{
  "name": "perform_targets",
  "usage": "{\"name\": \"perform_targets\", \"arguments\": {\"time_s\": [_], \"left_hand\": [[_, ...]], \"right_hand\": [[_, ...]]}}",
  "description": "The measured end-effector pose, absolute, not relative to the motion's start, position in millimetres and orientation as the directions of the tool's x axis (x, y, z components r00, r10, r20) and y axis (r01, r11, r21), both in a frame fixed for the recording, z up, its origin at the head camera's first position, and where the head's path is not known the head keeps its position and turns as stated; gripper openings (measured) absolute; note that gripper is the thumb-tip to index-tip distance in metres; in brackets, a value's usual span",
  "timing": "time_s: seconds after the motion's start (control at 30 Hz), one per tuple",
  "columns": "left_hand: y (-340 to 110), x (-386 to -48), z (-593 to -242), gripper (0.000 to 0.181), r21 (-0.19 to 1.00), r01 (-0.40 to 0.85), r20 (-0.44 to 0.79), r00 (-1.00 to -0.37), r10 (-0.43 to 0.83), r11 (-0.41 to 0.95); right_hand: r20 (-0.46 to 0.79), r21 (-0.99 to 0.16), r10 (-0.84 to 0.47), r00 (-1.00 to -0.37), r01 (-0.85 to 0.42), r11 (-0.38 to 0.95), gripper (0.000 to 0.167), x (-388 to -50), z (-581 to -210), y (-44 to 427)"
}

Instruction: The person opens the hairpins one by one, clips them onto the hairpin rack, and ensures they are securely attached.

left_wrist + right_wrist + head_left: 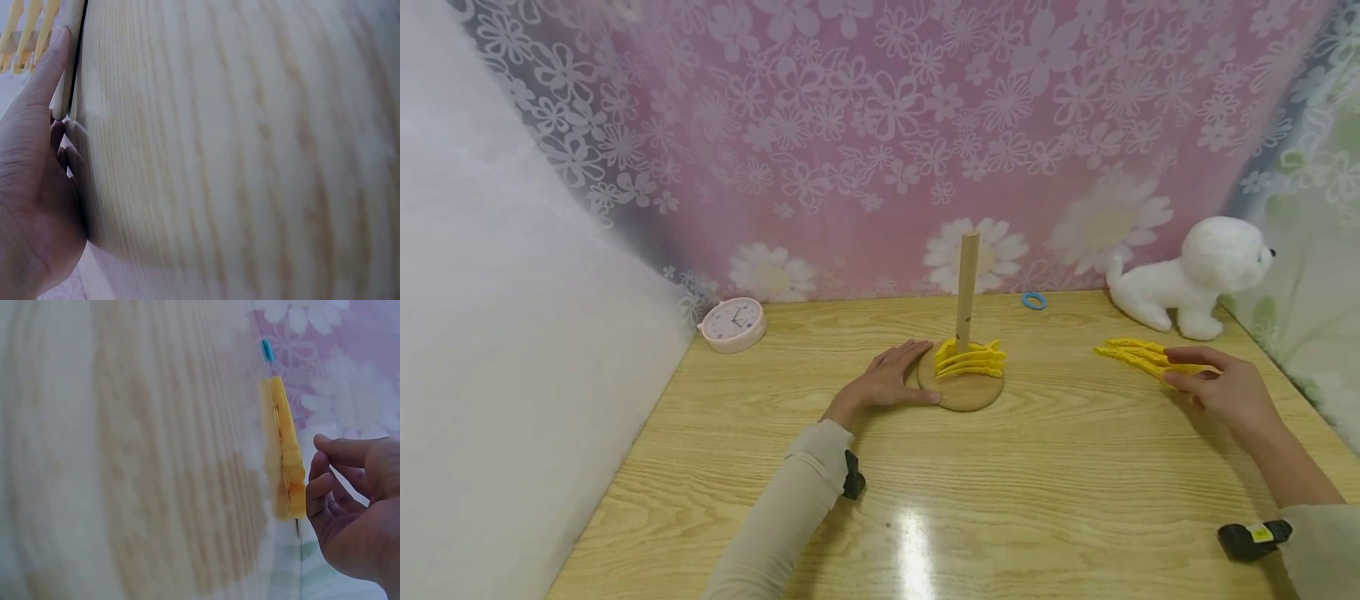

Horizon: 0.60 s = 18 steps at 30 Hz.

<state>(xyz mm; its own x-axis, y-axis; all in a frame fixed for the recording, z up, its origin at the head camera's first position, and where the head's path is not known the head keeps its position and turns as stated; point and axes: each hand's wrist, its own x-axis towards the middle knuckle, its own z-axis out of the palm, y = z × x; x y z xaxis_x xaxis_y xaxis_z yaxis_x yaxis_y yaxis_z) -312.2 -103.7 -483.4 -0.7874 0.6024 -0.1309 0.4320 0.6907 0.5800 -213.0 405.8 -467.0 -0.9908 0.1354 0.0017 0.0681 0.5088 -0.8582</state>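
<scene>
A wooden stand with an upright dowel (967,292) on a round base (968,398) is on the table. Several thin, curved yellow pieces (972,362) are stacked on the base against the dowel. My left hand (891,379) grips the base's left edge, thumb in front and fingers behind; the left wrist view shows the thumb (53,59) along the rim. More yellow pieces (1138,357) lie on the table at the right. Beside them is my right hand (1228,392), thumb and index finger apart. In the right wrist view a gap separates its fingertips from the yellow pieces (287,450).
A pink round clock (733,323) lies at the back left. At the back edge is a blue ring (1033,301), with a white plush dog (1195,279) in the right corner. Flowered cloth (887,167) hangs behind the table.
</scene>
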Motion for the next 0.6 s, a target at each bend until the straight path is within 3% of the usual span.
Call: {"name": "perform_targets", "arguments": {"time_s": [0.3, 0.6], "left_hand": [[-103.2, -312.7, -482.6, 0.104, 0.579, 0.436, -0.123, -0.788, 0.603, 0.688], [-103.6, -312.8, -484.0, 0.104, 0.582, 0.432, -0.127, -0.788, 0.602, 0.689]], "right_hand": [[-0.044, -0.794, 0.159, -0.986, 0.132, 0.594, 0.042, -212.7, -467.6, 414.8], [0.023, -0.696, 0.122, -0.992, 0.072, 0.714, 0.05, -217.1, -472.6, 408.7]]}}
